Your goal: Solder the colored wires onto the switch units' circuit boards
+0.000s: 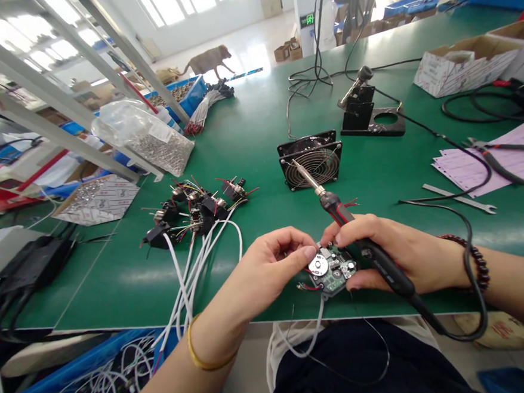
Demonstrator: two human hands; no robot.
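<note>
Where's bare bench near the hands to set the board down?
Bare green bench mat lies left of the white-wired switches, toward the near edge. Another patch sits between the fan guard and the open-end wrench. It's crowded at the left hand and right hand, around the circuit board and soldering iron.

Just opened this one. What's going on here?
A person at a green workbench holds a small wired circuit board with their left hand. Their right hand grips a soldering iron, its tip pointing away from the board. A cluster of wired connectors lies to the left of the board, and a fan sits just beyond the iron's tip. A dog stands on the floor in the background.
</note>
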